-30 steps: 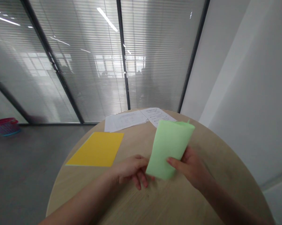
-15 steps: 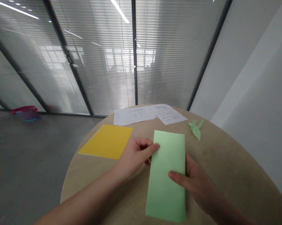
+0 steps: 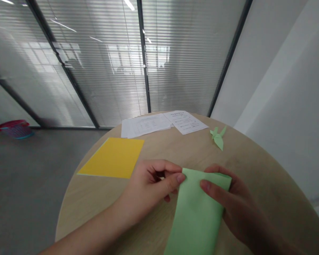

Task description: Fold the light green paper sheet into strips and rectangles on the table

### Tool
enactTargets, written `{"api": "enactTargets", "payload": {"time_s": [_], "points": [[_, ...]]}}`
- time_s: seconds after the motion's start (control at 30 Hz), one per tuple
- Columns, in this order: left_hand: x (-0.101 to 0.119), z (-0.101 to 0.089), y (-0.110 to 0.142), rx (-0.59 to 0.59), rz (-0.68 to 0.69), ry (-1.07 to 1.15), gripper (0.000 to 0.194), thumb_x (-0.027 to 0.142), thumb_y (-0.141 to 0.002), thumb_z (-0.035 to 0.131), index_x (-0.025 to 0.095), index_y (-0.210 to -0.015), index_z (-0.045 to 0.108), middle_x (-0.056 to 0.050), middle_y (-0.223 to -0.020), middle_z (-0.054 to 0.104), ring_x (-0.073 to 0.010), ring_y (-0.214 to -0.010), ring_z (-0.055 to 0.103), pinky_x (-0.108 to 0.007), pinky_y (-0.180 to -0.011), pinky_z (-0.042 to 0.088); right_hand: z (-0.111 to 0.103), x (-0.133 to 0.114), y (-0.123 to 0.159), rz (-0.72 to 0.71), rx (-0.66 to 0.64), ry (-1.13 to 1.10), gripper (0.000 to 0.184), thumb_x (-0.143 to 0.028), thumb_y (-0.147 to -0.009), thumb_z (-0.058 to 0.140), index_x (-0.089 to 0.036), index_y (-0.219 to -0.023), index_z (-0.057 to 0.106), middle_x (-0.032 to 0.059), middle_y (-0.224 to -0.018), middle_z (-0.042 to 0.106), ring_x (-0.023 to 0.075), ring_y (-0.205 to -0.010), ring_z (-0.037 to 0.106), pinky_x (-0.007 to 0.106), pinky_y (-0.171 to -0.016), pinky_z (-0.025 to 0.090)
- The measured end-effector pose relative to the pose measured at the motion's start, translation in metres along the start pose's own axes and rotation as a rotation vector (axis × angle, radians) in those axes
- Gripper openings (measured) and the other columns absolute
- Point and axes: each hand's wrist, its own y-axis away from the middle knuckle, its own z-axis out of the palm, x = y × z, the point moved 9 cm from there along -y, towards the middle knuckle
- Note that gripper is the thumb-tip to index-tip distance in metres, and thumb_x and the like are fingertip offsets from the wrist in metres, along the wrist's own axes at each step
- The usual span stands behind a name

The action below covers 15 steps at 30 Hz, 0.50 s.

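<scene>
A folded sheet of light green paper [image 3: 198, 216] is held up in front of me, its lower end cut off by the bottom of the view. My left hand [image 3: 156, 184] pinches its upper left corner between thumb and forefinger. On the other side, my right hand [image 3: 228, 198] grips the upper right part, thumb on the front face and fingers behind. At that right corner the layers part slightly. A green origami crane [image 3: 218, 138] lies beyond my right hand. To the left, past my left hand, rests a stack of yellow paper [image 3: 113, 157].
White printed sheets [image 3: 146, 125] overlap at the far side of the round wooden table [image 3: 96, 200]. A red and blue basket [image 3: 15, 129] stands on the floor at left. Glass panels with blinds [image 3: 114, 81] rise behind the table, and a white wall is at right.
The green paper has moved down toward me. My right hand has slid up to its upper right corner, while my left hand has shifted from the left edge to the upper left corner.
</scene>
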Motion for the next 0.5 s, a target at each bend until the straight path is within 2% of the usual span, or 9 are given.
{"api": "enactTargets", "payload": {"time_s": [0.27,0.4,0.5], "points": [[0.0039,0.0022,0.002,0.007,0.0,0.07,0.014,0.029,-0.072,0.078,0.016,-0.072,0.072,0.003,-0.053,0.063,-0.0067,-0.043,0.053,-0.014,-0.043,0.044,-0.0004,-0.0026,0.0052,0.035,0.0,0.051,0.043,-0.052,-0.064,0.089,-0.016,-0.079,0.071,0.0022,-0.067,0.064,0.0121,-0.059,0.055,0.022,-0.054,0.046],[0.0041,0.0025,0.0009,0.004,-0.012,0.075,0.014,0.028,-0.073,0.078,0.016,-0.071,0.072,0.003,-0.053,0.063,-0.0064,-0.044,0.053,-0.014,-0.043,0.045,0.0005,-0.0009,0.0052,0.051,-0.027,0.052,0.042,-0.053,-0.066,0.088,-0.015,-0.071,0.069,0.0015,-0.062,0.061,0.0102,-0.057,0.052,0.021,-0.052,0.042],[0.0049,0.0026,0.0009,0.006,-0.01,0.073,0.013,0.027,-0.073,0.078,0.016,-0.071,0.073,0.003,-0.054,0.063,-0.0062,-0.044,0.054,-0.013,-0.044,0.046,-0.0016,-0.0013,0.0044,0.042,-0.001,0.045,0.043,-0.052,-0.065,0.089,-0.015,-0.069,0.068,0.0003,-0.061,0.058,0.0096,-0.056,0.05,0.021,-0.052,0.041]]}}
